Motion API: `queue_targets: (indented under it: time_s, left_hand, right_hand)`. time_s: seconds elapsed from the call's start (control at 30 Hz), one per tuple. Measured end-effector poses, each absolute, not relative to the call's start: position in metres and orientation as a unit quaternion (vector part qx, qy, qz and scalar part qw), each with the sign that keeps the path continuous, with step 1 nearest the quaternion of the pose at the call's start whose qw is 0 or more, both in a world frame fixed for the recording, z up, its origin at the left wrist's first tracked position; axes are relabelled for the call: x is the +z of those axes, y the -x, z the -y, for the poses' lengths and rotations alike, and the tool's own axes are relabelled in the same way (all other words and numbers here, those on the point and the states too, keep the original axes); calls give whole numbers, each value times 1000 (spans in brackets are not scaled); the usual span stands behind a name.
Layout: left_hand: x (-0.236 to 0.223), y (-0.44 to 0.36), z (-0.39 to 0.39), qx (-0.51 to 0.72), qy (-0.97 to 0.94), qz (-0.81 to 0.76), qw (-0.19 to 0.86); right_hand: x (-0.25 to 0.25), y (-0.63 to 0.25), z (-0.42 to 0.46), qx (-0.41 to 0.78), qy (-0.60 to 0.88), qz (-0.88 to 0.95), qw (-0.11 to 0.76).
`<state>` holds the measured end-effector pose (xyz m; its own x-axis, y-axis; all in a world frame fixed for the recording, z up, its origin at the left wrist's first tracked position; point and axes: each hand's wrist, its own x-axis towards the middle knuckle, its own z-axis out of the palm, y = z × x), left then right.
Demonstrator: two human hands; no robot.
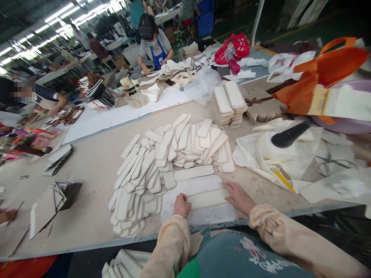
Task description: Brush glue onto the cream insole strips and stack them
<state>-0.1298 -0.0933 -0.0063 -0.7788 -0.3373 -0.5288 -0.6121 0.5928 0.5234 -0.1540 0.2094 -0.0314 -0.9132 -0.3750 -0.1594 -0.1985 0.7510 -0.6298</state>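
Note:
My left hand (182, 205) is curled into a loose fist, its knuckles resting on the left end of a long cream foam strip (208, 198). At the strip's right end my right hand (238, 197) lies flat, fingers stretched out. The strip lies on a white rectangular pad (199, 216) near the table's front edge. Another strip (194, 173) sits just beyond it. A big spread of overlapping cream strips (162, 162) covers the table ahead and to the left of my hands.
Two neat stacks of strips (228, 104) stand further back. White cloth with a black handle (290, 135) lies right, orange bags (324, 73) behind. Dark card stacks (55, 197) sit left. Two people work at the far side. More strips (124, 264) lie below the table edge.

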Motion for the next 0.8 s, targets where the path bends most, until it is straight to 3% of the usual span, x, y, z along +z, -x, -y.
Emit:
queue_targets:
  time_s: [0.17,0.4,0.5,0.8]
  left_hand:
    - [4,127,94,553,319,-754,157]
    - [63,140,95,798,313,-515,25]
    - [75,149,83,841,309,-444,-12]
    - [80,173,75,880,314,-353,-55]
  right_hand:
    - [-18,162,-215,-383,92,-889,233]
    - [42,160,-206,-499,84,-786,356]
    - [62,160,-191,-548,20,-748,374]
    - [66,165,-175,-531,-44,-745,401]
